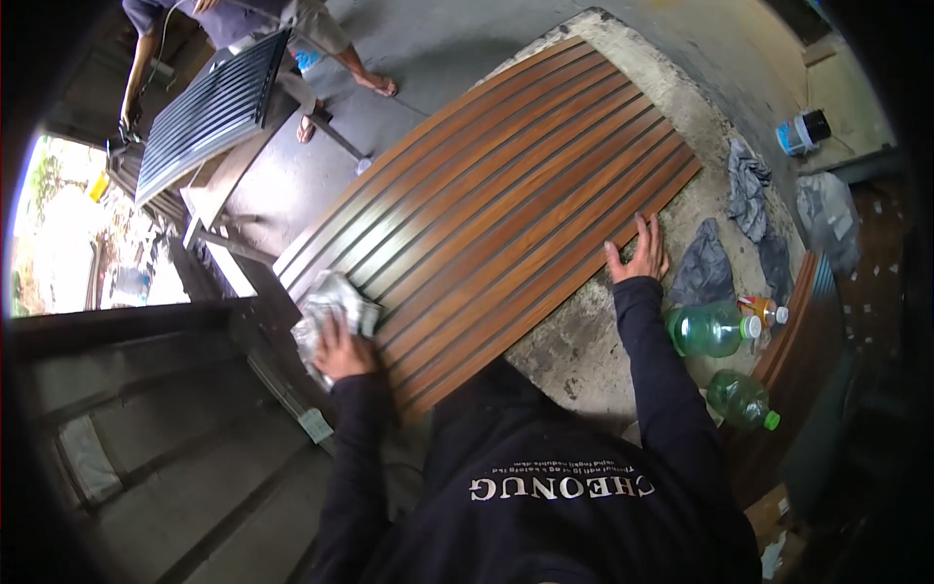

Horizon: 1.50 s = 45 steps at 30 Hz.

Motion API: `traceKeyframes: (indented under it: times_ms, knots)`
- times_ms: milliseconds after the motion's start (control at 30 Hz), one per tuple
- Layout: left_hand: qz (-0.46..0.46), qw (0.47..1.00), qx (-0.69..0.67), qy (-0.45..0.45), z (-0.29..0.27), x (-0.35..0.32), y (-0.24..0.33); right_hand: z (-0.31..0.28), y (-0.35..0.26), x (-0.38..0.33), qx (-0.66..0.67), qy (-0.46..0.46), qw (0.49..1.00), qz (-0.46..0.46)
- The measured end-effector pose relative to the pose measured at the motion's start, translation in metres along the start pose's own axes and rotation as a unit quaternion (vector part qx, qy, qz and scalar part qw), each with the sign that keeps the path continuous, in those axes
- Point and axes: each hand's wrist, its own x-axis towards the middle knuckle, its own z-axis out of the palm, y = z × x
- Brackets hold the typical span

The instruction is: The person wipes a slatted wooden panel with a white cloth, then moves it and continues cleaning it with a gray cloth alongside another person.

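A long brown slatted wood panel (496, 190) with dark grooves lies across a rough concrete slab (574, 365) in front of me. My left hand (341, 348) is pressed over a crumpled silvery-white cloth (326, 307) at the panel's left end, and its fingers lie along the cloth. At the panel's near right edge rests my right hand (642, 255), fingers apart, thumb and fingertips touching the edge, with nothing held. Part of the panel's left end is hidden under the cloth and hand.
To the right are grey rags (705, 265), green plastic bottles (708, 331) and a small orange bottle (762, 310). A paint bucket (803, 132) lies farther back. At the far left a co-worker (248, 24) stands by a dark slatted panel (219, 112). Dark metal sheeting (146, 428) is at lower left.
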Motion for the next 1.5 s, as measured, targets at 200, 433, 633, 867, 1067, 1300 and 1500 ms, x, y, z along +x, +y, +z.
traceKeyframes:
  times_ms: [200, 433, 633, 867, 1067, 1300, 1500]
  knots:
    - [-0.060, 0.966, -0.185, 0.169, 0.039, 0.026, -0.051, 0.006, 0.007, 0.002, 0.044, 0.007, 0.999, -0.024]
    - [-0.213, 0.852, -0.444, 0.179, 0.069, 0.046, -0.063, -0.016, 0.019, -0.095, 0.606, -0.196, 0.765, 0.097]
    - [-0.229, 0.728, -0.630, 0.142, 0.102, 0.034, -0.086, 0.028, -0.129, -0.253, 0.587, -0.642, 0.368, 0.328]
    - [-0.088, 0.821, -0.557, -0.086, 0.030, -0.114, -0.030, 0.027, -0.243, -0.266, 0.750, -0.374, 0.377, 0.395]
    - [-0.136, 0.824, -0.549, 0.050, 0.006, 0.050, -0.082, -0.048, -0.225, -0.288, 0.681, -0.287, 0.629, 0.242]
    - [0.062, 0.904, -0.410, -0.101, 0.068, 0.173, -0.155, -0.055, -0.136, -0.375, 0.629, -0.327, 0.646, 0.282]
    - [0.099, 0.910, -0.308, -0.259, -0.039, 0.018, -0.059, 0.010, -0.104, -0.447, 0.493, -0.234, 0.809, 0.219]
